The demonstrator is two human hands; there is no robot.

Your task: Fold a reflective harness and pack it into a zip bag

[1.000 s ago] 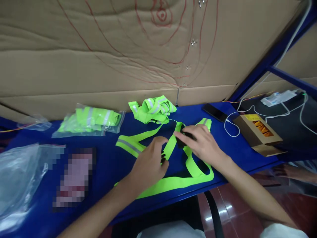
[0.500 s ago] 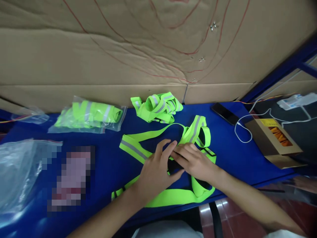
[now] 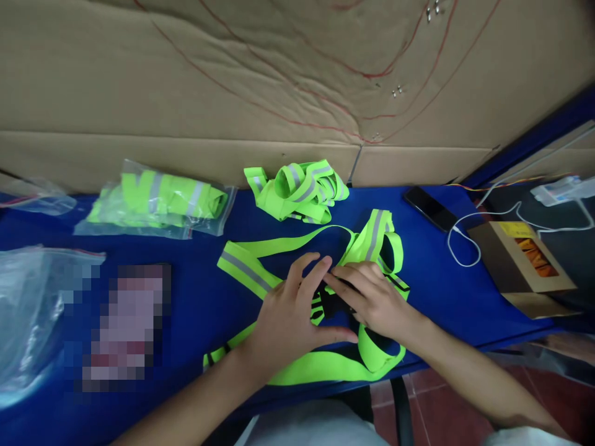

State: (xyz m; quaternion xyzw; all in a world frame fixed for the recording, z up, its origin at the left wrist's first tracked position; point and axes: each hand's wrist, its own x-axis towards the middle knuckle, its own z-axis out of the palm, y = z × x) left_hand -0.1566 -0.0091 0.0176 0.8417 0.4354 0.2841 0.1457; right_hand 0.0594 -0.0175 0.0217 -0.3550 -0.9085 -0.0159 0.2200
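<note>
A neon-green reflective strap harness (image 3: 325, 367) lies spread on the blue table (image 3: 195, 297), with grey stripes and black parts. Over its middle is my left hand (image 3: 292, 303), thumb and fingers apart, with nothing between them. My right hand (image 3: 372, 297) is beside it, its fingers bent closed around a black part of the harness, mostly hidden under them. Behind the hands lies a second bundled green harness (image 3: 302, 189). At the back left, a rolled green harness sits in a clear plastic bag (image 3: 186, 223).
Clear plastic bags (image 3: 32, 316) and a pixelated flat object (image 3: 127, 322) lie on the left. A black phone (image 3: 430, 207) with a white cable is at the back right, near an open cardboard box (image 3: 520, 260). A cardboard panel (image 3: 186, 80) stands behind the table.
My left thumb has spread away from the left fingers. A black-and-green strap part now shows between the hands. The whole view has shifted slightly.
</note>
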